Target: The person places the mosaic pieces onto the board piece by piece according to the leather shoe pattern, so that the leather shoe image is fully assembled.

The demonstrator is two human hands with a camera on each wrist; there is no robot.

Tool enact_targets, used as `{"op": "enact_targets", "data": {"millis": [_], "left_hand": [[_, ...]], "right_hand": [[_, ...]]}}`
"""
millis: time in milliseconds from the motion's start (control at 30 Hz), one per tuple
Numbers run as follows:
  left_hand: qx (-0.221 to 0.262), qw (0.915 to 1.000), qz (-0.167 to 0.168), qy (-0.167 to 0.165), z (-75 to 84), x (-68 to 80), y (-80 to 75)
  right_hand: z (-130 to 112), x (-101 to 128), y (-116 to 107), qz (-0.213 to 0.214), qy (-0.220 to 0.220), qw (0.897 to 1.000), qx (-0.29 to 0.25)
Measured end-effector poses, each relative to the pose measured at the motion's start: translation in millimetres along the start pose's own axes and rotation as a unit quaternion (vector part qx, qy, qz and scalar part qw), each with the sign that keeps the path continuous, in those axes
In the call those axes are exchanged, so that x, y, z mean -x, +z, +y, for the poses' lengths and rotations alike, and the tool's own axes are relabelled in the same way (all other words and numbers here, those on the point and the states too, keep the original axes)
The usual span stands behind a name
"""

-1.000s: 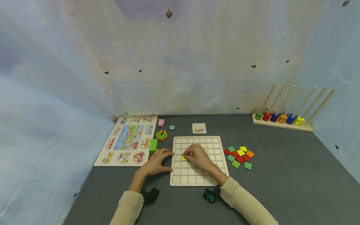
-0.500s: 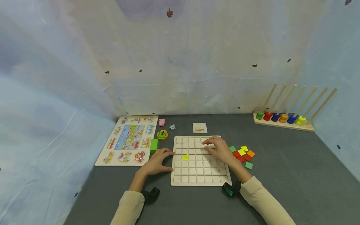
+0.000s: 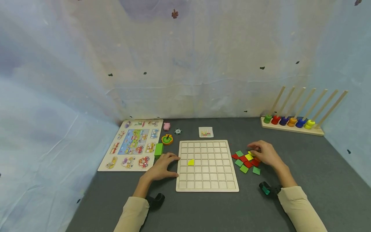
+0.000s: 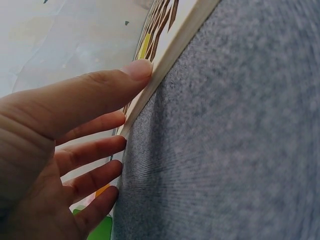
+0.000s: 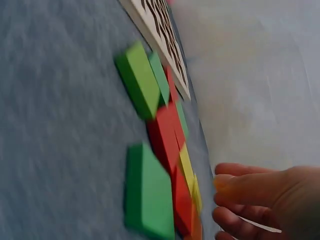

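The wooden grid board [image 3: 214, 177] lies flat on the table with one yellow tile [image 3: 190, 162] in a cell at its left side. My left hand [image 3: 160, 168] rests along the board's left edge, thumb and index fingertip right at the rim. To the right of the board, my right hand [image 3: 266, 153] is over the far side of a cluster of flat tiles. Its bent fingers are just above a yellow tile [image 5: 197, 195], with a gap showing in the right wrist view. A red tile [image 5: 163, 131] and a green tile [image 5: 150, 192] lie nearby; the orange tile is mostly hidden.
A vehicle picture puzzle [image 3: 130, 166] lies at left, beside a green block [image 3: 158, 150]. Behind the board are a pink pig [image 3: 166, 126], a round tree piece [image 3: 167, 139], a small disc [image 3: 178, 131] and a pattern card [image 3: 206, 132]. A peg rack [image 3: 292, 127] stands back right.
My right hand has left the yellow tile in its cell and moved right, across the board, to the tile cluster. My left hand stays at the board's edge.
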State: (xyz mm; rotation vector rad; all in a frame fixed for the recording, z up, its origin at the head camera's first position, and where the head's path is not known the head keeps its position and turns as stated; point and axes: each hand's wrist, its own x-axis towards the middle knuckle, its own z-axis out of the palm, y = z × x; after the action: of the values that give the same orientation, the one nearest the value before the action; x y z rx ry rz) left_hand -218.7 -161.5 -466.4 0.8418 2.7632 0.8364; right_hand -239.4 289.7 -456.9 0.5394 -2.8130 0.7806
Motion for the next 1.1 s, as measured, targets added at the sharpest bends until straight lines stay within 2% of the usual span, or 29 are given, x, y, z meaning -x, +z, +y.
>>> {"op": "enact_targets", "data": {"millis": [233, 433, 567, 733, 833, 933, 1100], "left_hand": [[-0.01, 0.9999, 0.006, 0.012, -0.2, 0.5, 0.3], [0.0, 1.0, -0.001, 0.006, 1.0, -0.3, 0.0], [0.0, 1.0, -0.003, 0.002, 1.9, -0.1, -0.5], [0.001, 1.0, -0.005, -0.004, 2.8, 0.3, -1.2], [0.001, 1.0, -0.005, -0.006, 3.1, 0.5, -1.4], [0.002, 1.0, -0.006, -0.005, 3.2, 0.8, -1.5], [0.003, 1.0, -0.007, -0.004, 2.6, 1.4, -1.8]], "right_hand": [[12.5, 6.5, -5.8, -0.037, -0.045, 0.998, -0.012], [14.2, 7.0, -3.8, -0.037, -0.054, 0.998, -0.013], [13.4, 5.0, -1.8, -0.036, -0.042, 0.998, -0.001], [13.2, 1.7, -1.2, -0.05, -0.005, 0.999, 0.012], [11.6, -0.2, -0.9, -0.035, 0.007, 0.999, 0.018], [6.6, -1.8, 1.0, 0.007, 0.028, 0.999, 0.015], [-11.5, -6.6, 10.1, 0.067, 0.062, 0.995, -0.028]]}}
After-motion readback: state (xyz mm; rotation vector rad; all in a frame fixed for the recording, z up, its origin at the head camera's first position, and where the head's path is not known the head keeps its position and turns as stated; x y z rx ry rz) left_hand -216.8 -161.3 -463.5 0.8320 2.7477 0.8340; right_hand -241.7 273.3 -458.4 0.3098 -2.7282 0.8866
